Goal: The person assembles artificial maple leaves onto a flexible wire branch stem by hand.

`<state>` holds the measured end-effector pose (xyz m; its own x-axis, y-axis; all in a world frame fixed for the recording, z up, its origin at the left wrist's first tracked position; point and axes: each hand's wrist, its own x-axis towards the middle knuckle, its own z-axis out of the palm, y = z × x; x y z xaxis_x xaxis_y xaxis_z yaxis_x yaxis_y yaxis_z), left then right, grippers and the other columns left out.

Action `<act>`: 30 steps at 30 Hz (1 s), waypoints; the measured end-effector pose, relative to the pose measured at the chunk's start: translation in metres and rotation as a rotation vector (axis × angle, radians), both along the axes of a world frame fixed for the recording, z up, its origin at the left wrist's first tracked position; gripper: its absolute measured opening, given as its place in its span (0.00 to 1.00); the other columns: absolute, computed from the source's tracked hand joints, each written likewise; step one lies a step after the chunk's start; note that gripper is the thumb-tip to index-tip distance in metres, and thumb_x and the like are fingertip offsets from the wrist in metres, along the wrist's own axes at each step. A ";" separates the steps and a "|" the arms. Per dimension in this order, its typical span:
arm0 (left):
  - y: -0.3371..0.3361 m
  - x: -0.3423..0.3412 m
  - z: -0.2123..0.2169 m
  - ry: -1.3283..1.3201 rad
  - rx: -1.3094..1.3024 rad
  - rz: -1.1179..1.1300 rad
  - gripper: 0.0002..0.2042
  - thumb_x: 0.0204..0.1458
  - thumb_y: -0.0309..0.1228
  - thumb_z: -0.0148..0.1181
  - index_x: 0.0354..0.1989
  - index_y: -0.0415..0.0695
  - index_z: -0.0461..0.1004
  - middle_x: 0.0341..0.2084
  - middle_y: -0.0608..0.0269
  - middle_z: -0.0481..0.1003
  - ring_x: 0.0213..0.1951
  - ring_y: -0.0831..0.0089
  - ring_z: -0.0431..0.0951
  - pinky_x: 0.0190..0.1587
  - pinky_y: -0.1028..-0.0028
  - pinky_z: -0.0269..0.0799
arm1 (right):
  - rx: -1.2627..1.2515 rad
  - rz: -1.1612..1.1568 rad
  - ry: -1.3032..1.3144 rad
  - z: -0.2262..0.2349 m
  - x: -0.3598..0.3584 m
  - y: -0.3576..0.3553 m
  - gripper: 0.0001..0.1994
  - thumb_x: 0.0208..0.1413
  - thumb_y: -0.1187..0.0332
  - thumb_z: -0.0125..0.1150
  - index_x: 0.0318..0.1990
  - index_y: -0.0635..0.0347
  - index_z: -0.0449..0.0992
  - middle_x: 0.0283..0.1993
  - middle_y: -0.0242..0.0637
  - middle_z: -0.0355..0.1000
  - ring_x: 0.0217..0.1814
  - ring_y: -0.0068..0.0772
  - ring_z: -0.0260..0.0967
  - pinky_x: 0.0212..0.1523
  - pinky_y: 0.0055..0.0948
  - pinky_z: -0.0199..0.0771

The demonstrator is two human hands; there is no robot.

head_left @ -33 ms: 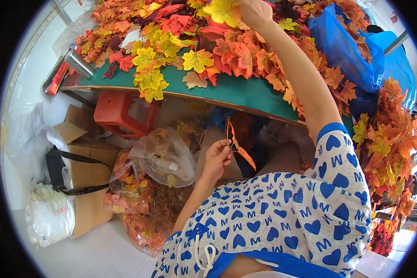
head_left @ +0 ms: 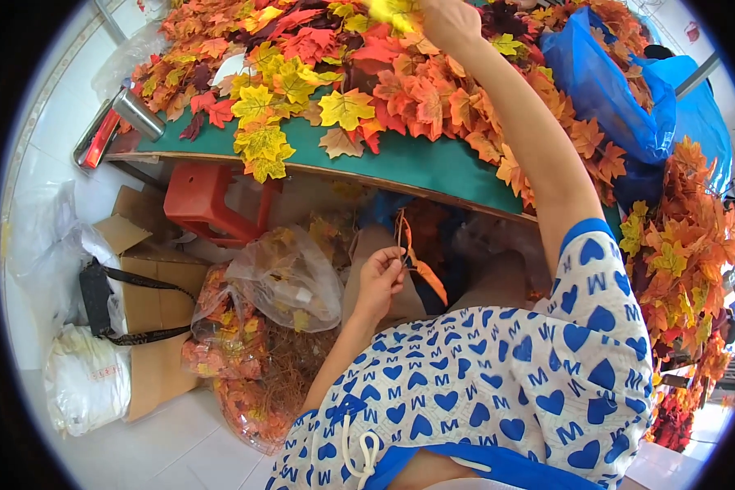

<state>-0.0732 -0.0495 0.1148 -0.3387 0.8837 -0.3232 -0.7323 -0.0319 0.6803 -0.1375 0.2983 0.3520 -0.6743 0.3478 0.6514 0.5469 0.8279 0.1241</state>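
Head view: the green table [head_left: 420,167] serves as the reference; the left hand [head_left: 380,282] is below the table's near edge, with its thumb and fingers pinched together on the thin stem of an orange leaf [head_left: 430,280]; this leaf hangs to the right of those fingers, in front of the table and above the person's lap; the right hand [head_left: 452,24] is over the table, its fingers partly cut off by the upper border; a blurred yellow leaf [head_left: 392,13] lies just beside it; whether the right hand grips that leaf, and how far it is open, cannot be told.

Heaped red and orange leaves [head_left: 420,94] cover much of the table; a yellow cluster [head_left: 263,145] overhangs its near edge; a metal cylinder [head_left: 139,114] lies at the table's left end; a blue bag [head_left: 604,90] occupies its right side; a red stool [head_left: 192,196] stands beneath its left part.
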 end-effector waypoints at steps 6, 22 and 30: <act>0.021 -0.024 0.068 1.106 -0.118 0.316 0.23 0.50 0.26 0.59 0.55 0.38 0.60 0.20 0.67 0.67 0.21 0.79 0.67 0.24 0.79 0.64 | -0.065 0.189 -0.089 -0.004 0.028 -0.058 0.20 0.44 0.72 0.53 0.46 0.34 0.74 0.40 0.38 0.69 0.34 0.40 0.73 0.27 0.35 0.73; 0.049 -0.041 0.098 1.535 0.108 0.496 0.05 0.51 0.23 0.57 0.35 0.36 0.74 0.30 0.54 0.76 0.29 0.62 0.76 0.33 0.71 0.70 | 0.016 0.576 -0.192 -0.025 0.122 -0.160 0.18 0.37 0.73 0.58 0.41 0.46 0.76 0.23 0.33 0.61 0.25 0.36 0.67 0.24 0.33 0.68; 0.083 -0.085 0.077 0.409 0.250 0.437 0.10 0.56 0.35 0.51 0.36 0.40 0.71 0.20 0.66 0.70 0.15 0.81 0.62 0.16 0.82 0.56 | -0.797 0.364 0.914 -0.008 0.188 -0.038 0.10 0.48 0.71 0.65 0.38 0.63 0.77 0.28 0.28 0.72 0.30 0.19 0.67 0.31 0.20 0.67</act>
<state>-0.1579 0.0331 0.1916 -0.7363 0.6683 0.1058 -0.2992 -0.4619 0.8350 0.0507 0.2601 0.3439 -0.2297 0.7463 0.6247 -0.1052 0.6190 -0.7783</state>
